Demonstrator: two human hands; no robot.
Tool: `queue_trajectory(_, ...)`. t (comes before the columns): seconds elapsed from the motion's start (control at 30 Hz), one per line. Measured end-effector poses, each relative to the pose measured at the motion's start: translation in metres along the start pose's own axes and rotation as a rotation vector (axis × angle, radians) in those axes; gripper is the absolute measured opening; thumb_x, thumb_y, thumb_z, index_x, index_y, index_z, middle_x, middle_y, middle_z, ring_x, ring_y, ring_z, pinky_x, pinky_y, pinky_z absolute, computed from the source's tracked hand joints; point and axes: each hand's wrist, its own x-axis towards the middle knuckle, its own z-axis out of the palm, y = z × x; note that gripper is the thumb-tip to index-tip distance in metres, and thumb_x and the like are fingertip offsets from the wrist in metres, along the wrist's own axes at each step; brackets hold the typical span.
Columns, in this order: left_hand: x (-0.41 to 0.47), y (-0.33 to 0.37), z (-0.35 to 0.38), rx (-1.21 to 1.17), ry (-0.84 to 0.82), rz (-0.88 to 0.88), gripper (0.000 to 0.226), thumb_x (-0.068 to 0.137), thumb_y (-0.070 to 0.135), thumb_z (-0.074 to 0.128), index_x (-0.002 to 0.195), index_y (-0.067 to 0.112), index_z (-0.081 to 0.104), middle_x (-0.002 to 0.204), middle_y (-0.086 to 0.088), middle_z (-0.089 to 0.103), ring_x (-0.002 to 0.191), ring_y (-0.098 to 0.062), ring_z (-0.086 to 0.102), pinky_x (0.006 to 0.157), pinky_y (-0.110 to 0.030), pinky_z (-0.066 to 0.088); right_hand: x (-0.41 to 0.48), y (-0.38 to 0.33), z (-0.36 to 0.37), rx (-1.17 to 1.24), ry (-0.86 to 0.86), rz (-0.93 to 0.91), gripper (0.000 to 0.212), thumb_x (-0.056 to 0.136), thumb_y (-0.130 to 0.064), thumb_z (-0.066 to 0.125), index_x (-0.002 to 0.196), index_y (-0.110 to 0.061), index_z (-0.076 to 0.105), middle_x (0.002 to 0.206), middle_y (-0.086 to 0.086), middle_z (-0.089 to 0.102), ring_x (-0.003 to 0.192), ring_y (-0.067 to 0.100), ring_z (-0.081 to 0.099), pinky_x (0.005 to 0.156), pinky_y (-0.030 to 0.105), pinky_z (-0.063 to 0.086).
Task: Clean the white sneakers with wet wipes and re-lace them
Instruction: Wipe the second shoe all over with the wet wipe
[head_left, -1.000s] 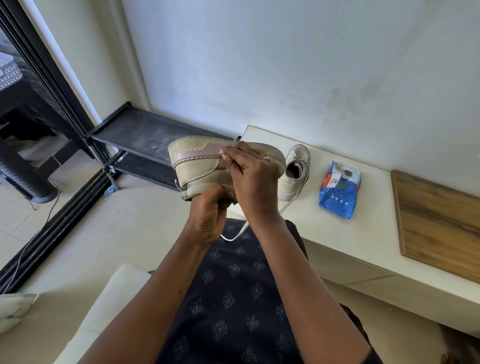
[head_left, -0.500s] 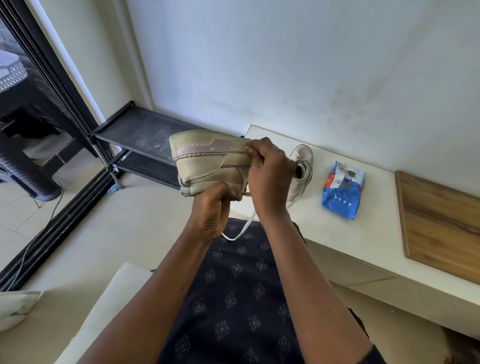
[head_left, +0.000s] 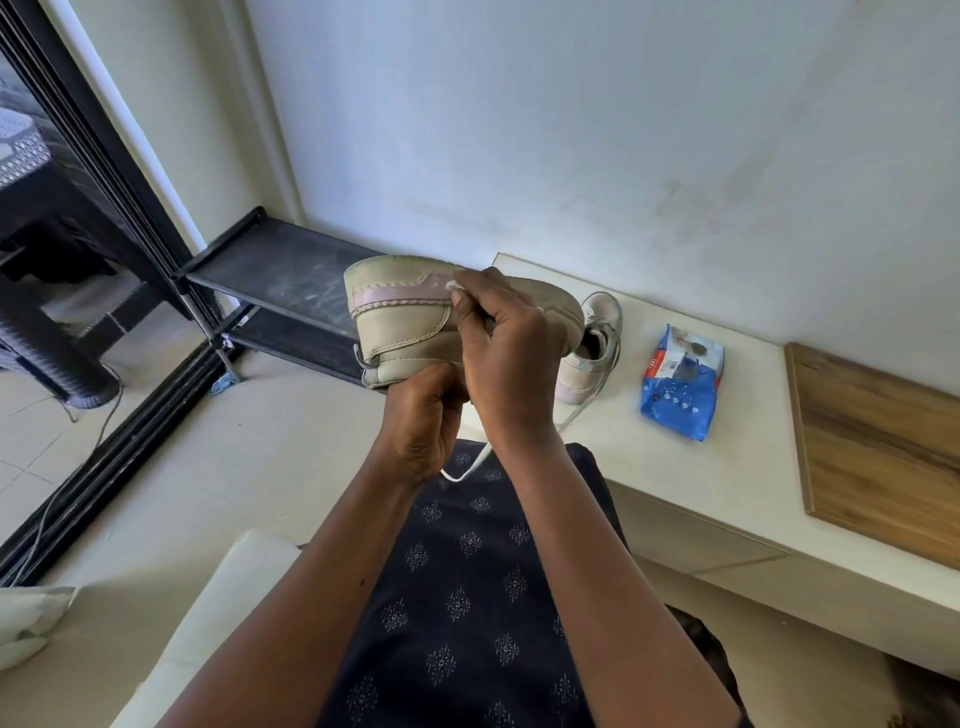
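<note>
A white sneaker with a pink stripe is held up on its side in front of me, heel to the left. My left hand grips it from below at the collar. My right hand pinches a small white wet wipe against the pink stripe on the shoe's side. A white lace hangs down below my hands. The second sneaker stands on the low white bench, partly hidden behind my right hand. A blue wet-wipes pack lies on the bench to its right.
A wooden board lies on the bench at the right. A black shoe rack stands by the wall at the left, beside a black sliding-door frame. A white cushion is at my lower left.
My right hand slid right along the shoe's side half a second ago and is now back to the left on the pink stripe. The left hand keeps its hold.
</note>
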Motion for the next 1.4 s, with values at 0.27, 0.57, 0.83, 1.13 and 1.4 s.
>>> queue_trajectory(0.27,0.0,-0.003,0.003,-0.049,0.046,-0.007,0.017,0.047,-0.004,0.04,0.043,-0.003,0.057,0.046,-0.012,0.054,0.049,-0.02,0.054,0.05,-0.024,0.046,0.013,0.046,-0.018,-0.133,0.19,0.214,0.01,0.082,-0.005,0.066,0.09,-0.006,0.074,0.075,0.006,0.072,0.066,0.018,0.067,0.064,0.026,0.051)
queue_trajectory(0.57,0.0,0.003,0.003,-0.102,-0.057,0.093,0.063,0.057,0.058,0.08,0.101,0.014,0.067,0.083,-0.005,0.068,0.069,-0.019,0.06,0.051,-0.029,0.043,0.009,0.036,-0.022,-0.057,0.09,0.374,0.017,0.086,-0.005,0.061,0.099,-0.005,0.072,0.077,-0.002,0.069,0.063,-0.008,0.058,0.074,0.011,0.045)
queue_trajectory(0.83,0.0,0.013,-0.002,-0.173,-0.133,0.175,0.077,0.069,0.078,0.025,0.09,0.02,0.071,0.084,-0.001,0.069,0.083,-0.015,0.066,0.074,-0.026,0.054,-0.019,-0.015,-0.005,0.061,-0.142,0.059,0.022,0.077,-0.005,0.063,0.097,-0.006,0.072,0.084,0.009,0.073,0.072,0.015,0.064,0.071,0.02,0.046)
queue_trajectory(1.13,0.005,-0.003,-0.003,-0.184,-0.076,0.041,0.078,0.093,0.063,0.003,0.115,0.013,0.059,0.101,-0.008,0.068,0.091,-0.026,0.061,0.069,-0.035,0.047,-0.011,0.018,-0.01,-0.21,-0.075,0.027,0.021,0.072,0.004,0.063,0.088,-0.004,0.072,0.082,0.007,0.068,0.07,0.025,0.062,0.071,0.03,0.05)
queue_trajectory(1.4,0.004,-0.009,-0.002,-0.102,-0.037,0.074,0.075,0.093,0.062,0.001,0.111,0.015,0.058,0.095,-0.001,0.07,0.09,-0.015,0.065,0.073,-0.026,0.052,-0.016,0.003,-0.006,-0.128,-0.085,0.013,0.022,0.08,-0.004,0.051,0.087,-0.005,0.072,0.081,0.003,0.07,0.077,0.027,0.063,0.077,0.035,0.051)
